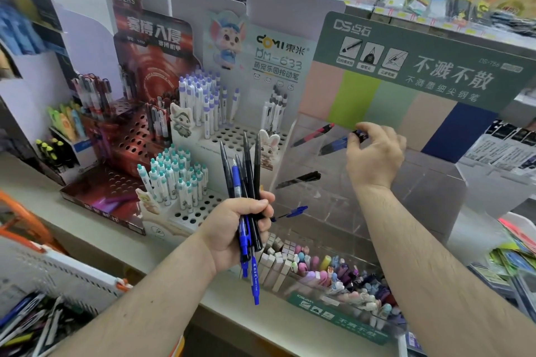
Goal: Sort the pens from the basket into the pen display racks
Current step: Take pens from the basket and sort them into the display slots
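Left hand [232,229]: nearest the camera, fingers curled tight round a bundle of pens [246,182], black and blue, tips up.
Right hand [374,150]: fingertips pinch the end of a dark blue pen [338,145], angled into a slot of the clear acrylic rack [429,182].
Basket [34,310]: lower left, more pens inside.
Handling: pens look light, stiff, smooth (likely to slip from a bundle); best pinched near the cap end.
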The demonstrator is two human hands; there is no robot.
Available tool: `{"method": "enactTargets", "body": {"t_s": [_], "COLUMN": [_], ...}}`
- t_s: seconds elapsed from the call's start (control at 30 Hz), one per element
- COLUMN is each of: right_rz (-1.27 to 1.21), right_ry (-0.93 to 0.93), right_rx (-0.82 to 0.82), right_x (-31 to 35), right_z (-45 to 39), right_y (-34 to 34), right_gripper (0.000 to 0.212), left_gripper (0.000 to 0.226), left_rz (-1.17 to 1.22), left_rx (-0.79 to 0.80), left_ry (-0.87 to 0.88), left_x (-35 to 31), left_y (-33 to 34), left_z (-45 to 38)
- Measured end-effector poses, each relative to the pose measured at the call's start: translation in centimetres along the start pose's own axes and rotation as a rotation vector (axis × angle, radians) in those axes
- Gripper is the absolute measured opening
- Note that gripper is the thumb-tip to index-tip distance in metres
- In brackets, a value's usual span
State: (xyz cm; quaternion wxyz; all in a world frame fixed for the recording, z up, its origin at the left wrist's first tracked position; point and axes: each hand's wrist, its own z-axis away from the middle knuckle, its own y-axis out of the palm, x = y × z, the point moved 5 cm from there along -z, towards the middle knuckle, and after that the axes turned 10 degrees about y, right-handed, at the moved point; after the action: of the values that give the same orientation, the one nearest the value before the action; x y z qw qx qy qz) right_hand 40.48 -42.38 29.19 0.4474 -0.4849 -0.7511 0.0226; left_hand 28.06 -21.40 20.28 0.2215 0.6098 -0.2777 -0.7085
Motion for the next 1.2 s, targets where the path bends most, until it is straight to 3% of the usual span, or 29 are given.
{"method": "enactTargets", "body": {"t_s": [0.13,0.2,0.27,0.37,0.43,0.53,0.63,0.87,1.0,1.07,1.2], "right_rz": [-0.081,-0.208,-0.304,-0.295,-0.329,-0.4,-0.487,-0.633,-0.682,-0.53,-0.275], "right_ry": [-0.093,-0.109,0.049,0.244,0.278,0.383,0.496,0.571,0.571,0.456,0.283], "right_rx": [-0.148,-0.086,0.26,0.822,0.962,0.948,0.918,0.659,0.837,0.961,1.043], "right_x": [1.5,3.0,4.3,4.8,4.9,4.3,3.7,3.3,3.5,3.4,3.0], "right_z": [1.8,3.7,6.1,11.5,14.0,15.0,15.4,14.5,14.3,14.7,15.7], "right_y": [-1.9,-3.1,-2.9,-0.8,-0.1,-0.1,-0.3,-2.2,-2.9,-3.0,-3.1], "right_gripper": [0.033,0.022,0.007,0.009,0.014,0.018,0.022,0.021,0.021,0.024,0.033], "left_gripper": [0.018,0.019,0.02,0.017,0.02,0.029,0.015,0.015,0.014,0.004,0.015], "left_rz": [-0.034,-0.066,-0.085,-0.113,-0.168,-0.175,-0.132,-0.094,-0.069,-0.024,0.069], "left_rx": [0.043,0.069,0.083,0.109,0.119,0.086,0.064,-0.232,-0.226,-0.178,-0.117], "left_ry": [-0.04,-0.064,-0.082,-0.098,-0.107,-0.125,-0.101,-0.029,-0.015,-0.012,0.019], "left_x": [0.4,0.7,1.0,1.6,2.1,2.7,2.9,3.4,2.7,2.1,1.0], "left_y": [0.3,0.4,0.5,0.8,0.8,0.6,0.7,-0.9,-1.7,-1.6,-0.8], "left_z": [0.5,0.8,0.9,1.0,1.0,1.3,1.5,1.9,1.8,1.8,1.8]}}
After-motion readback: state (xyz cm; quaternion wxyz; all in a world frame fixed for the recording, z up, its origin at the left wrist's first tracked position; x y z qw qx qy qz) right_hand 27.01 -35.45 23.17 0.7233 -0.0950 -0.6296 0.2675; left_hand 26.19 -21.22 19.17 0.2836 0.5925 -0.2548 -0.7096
